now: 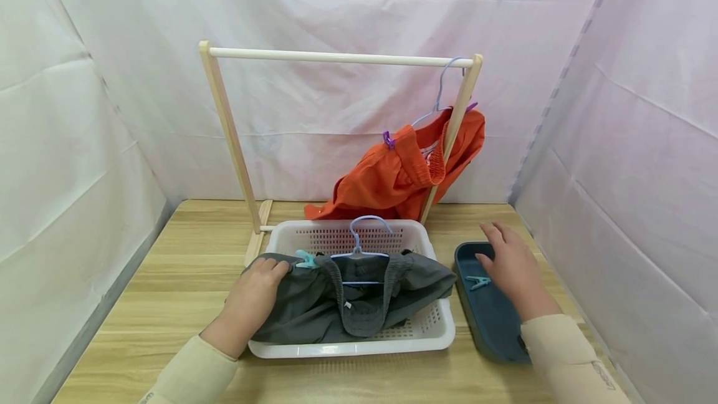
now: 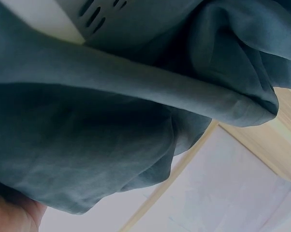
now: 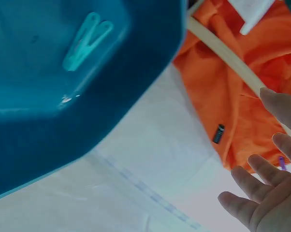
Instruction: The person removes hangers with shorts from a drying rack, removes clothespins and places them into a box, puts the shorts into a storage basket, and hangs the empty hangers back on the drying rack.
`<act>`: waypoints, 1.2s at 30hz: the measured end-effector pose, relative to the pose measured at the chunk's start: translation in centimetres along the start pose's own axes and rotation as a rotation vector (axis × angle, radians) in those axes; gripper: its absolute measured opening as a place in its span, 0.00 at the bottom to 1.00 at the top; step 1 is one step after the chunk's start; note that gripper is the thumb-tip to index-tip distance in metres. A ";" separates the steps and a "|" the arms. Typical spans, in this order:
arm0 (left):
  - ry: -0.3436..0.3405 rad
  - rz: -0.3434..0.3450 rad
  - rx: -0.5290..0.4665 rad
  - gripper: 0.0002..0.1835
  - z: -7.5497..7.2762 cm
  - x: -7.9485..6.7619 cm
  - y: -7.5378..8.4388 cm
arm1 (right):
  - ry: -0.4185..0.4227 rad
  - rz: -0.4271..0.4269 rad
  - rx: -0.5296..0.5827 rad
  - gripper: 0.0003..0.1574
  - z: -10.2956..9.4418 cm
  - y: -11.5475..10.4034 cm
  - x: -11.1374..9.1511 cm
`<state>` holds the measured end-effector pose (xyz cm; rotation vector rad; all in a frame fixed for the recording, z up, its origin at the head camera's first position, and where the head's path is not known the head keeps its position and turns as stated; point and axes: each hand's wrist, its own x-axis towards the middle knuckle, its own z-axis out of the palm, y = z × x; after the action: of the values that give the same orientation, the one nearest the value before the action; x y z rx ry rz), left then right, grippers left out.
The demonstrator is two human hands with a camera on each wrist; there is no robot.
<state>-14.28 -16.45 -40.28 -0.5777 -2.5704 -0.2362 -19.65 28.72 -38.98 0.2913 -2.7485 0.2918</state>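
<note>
1. Pale fabric walls stand ahead of both hands, and a wood-grain table lies under them.
2. With bent fingers my left hand grips the left end of the grey garment, which spreads rightward from it across the white basket.
3. Just right of those fingers, a teal clip sits at the waistband; further right, the blue hanger crosses the opening.
4. Over the tray, my right hand is well spread and holds nothing; a loose clip lies below, just left of it.
5. Beyond both hands rises the rack, with orange trousers hung at its right end.
6. I see no clip on the waistband's side nearer my right hand, so a hard tug from my left could, I judge, drag that side off the hanger.
7. That loose clip lies flat; a clumsy fingertip might skid it along the tray instead of lifting it.
8. Raised carelessly, the drooping cloth could snag on the basket rim.
</note>
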 end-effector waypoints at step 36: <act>0.003 -0.020 0.012 0.11 0.1 0.1 0.2 | 0.293 -0.264 0.077 0.44 -2.8 -8.4 -3.0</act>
<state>-14.31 -16.20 -40.27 -0.5477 -2.5743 -0.2277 -14.02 21.79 -36.16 0.5765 -2.3818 0.3395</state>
